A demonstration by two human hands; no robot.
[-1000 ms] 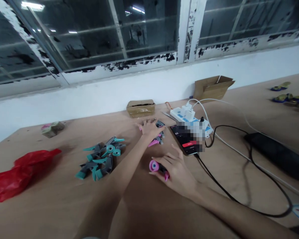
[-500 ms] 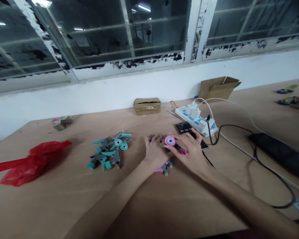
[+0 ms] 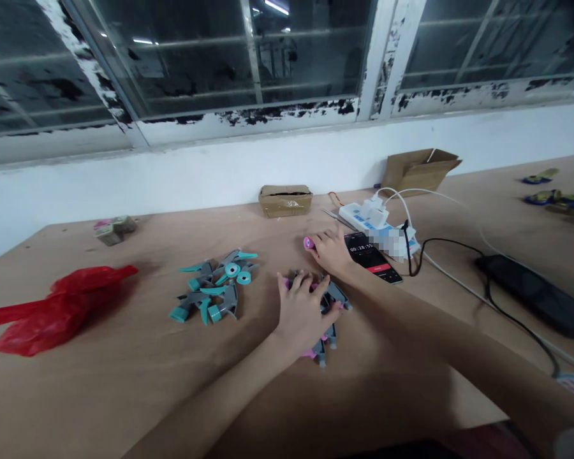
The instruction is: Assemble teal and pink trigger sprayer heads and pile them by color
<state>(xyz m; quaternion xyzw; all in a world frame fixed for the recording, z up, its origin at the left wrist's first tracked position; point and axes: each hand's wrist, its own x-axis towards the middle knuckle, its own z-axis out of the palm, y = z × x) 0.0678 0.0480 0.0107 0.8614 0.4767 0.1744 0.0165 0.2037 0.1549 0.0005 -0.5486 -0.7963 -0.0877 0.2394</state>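
My left hand (image 3: 302, 309) lies with fingers spread over a pile of grey-and-pink trigger sprayer heads (image 3: 335, 294), partly hiding them. Beyond the pile, beside the phone, my right hand (image 3: 332, 252) is closed around a pink sprayer head (image 3: 309, 243). Only its round pink end shows past the fingers; the rest is covered. Left of my hands sits a separate group of several grey-and-teal trigger sprayer heads (image 3: 228, 298), some with round teal collars facing up.
A phone (image 3: 370, 256) showing a running timer lies by a white power strip (image 3: 356, 215) with cables. Cardboard boxes (image 3: 286, 203) stand along the wall. A red plastic bag (image 3: 71, 299) lies at left, a black case (image 3: 530, 290) at right.
My right hand has moved away from my left, forward to beside the phone, carrying the pink sprayer head. My left hand stays on the pile, its fingers now spread wider.
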